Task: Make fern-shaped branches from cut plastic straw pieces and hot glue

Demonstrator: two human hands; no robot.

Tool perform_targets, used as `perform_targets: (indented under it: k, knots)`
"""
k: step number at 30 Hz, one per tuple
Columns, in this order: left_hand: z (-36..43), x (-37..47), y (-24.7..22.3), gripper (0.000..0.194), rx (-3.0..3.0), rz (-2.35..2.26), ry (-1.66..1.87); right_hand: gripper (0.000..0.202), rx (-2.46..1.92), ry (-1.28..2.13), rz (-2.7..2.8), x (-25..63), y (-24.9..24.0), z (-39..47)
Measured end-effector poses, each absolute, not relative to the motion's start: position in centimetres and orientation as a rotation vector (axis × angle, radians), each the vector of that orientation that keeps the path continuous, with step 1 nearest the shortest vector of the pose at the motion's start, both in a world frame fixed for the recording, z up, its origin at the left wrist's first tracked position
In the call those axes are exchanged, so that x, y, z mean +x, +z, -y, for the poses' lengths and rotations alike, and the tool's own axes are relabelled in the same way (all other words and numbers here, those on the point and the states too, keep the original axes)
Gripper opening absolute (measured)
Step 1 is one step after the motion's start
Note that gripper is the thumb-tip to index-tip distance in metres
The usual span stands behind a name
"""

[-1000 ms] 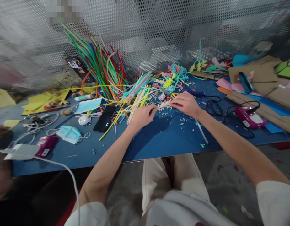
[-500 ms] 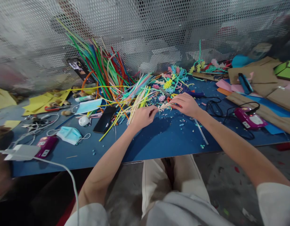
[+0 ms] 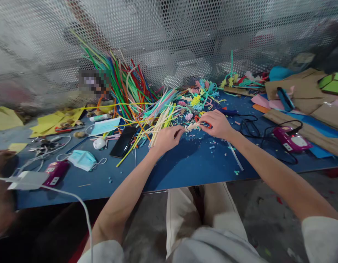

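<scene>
A cream chenille stem (image 3: pixel 191 126), cut or twisted into short leafy tufts, stretches between my two hands just above the table. My left hand (image 3: pixel 169 138) pinches its left end with thumb and forefinger. At the other end the fingers of my right hand (image 3: pixel 217 123) are closed on it. Something red-orange (image 3: pixel 209 125) shows under the right fingers; I cannot make out what it is. Behind the hands lie a yellow fuzzy flower-like piece (image 3: pixel 195 100) and a pink one (image 3: pixel 189 117). Loose pale yellow stems (image 3: pixel 165 118) lie behind my left hand.
A tall bundle of coloured stems (image 3: pixel 116 84) leans on the perforated metal screen (image 3: pixel 147 40). At left are a black phone (image 3: pixel 123 141), a face mask (image 3: pixel 82 159) and a co-worker's blurred hand (image 3: pixel 3 160). A purple power strip (image 3: pixel 292 138) and cardboard (image 3: pixel 300 87) are at right.
The whole view has shifted slightly. Both hands keep their pinch on the cream stem in nearly the same place, with only a small shift of the fingers.
</scene>
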State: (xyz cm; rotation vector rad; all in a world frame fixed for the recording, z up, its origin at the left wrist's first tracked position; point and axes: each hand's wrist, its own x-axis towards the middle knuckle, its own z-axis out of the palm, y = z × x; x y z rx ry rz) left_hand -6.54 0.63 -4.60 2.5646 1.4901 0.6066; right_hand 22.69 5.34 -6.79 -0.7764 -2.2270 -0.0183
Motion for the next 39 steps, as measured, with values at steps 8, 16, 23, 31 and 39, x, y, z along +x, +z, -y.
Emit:
perform_targets:
  k: [8,16,23,31,39]
  knots:
    - [-0.9,-6.6,-4.8,0.031,2.545,-1.519,0.577,0.029,-0.819,0.311,2.145,23.5,-6.9,-5.2]
    - [-0.9,-6.6,-5.0,0.031,2.551,-1.467,0.588,0.037,-0.812,0.347,2.130,23.1,-7.3,-5.7]
    - [-0.7,-6.5,-4.8,0.033,2.560,-1.496,0.550,0.036,-0.819,0.352,2.111,22.8,-7.2,-5.5]
    - [-0.3,-6.2,-4.5,0.033,2.534,-1.546,0.532,0.035,-0.844,0.350,2.082,22.5,-7.2,-5.3]
    - [-0.5,-6.3,-5.1,0.031,2.536,-1.496,0.603,0.034,-0.861,0.384,2.067,22.4,-7.2,-5.2]
